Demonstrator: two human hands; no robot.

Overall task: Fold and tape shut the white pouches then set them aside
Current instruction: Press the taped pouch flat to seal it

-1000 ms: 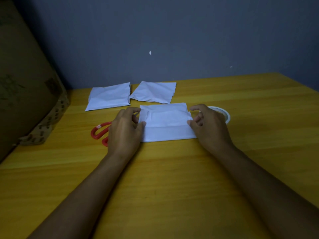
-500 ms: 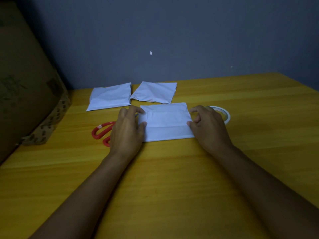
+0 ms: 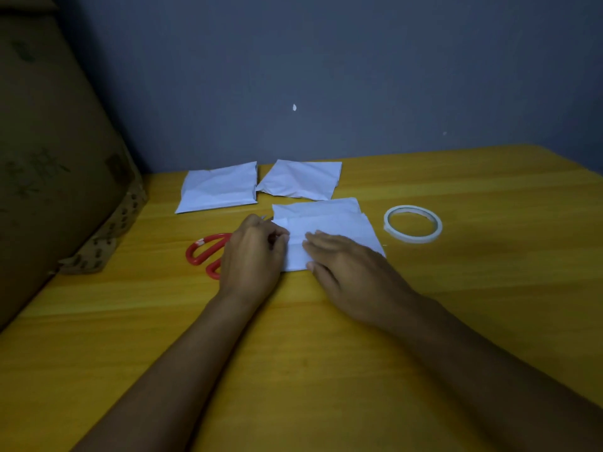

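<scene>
Scissors (image 3: 208, 252) left, tape roll (image 3: 413, 223) right, box (image 3: 49, 158) far-left.

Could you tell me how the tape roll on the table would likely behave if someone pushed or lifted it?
The tape roll lies flat on the table, so a push would probably slide it, not roll it. It is a thin, narrow ring, likely light and easy to pinch by the rim. Stood on edge, it could roll off.

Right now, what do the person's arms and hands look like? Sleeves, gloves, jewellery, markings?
Both forearms are bare up to the frame edge: no sleeves show. The left hand and right hand wear no gloves, and no rings, watch or wristbands are visible. No tattoos or markings show, though the lighting is dim, so fine detail can't be ruled out.
</scene>
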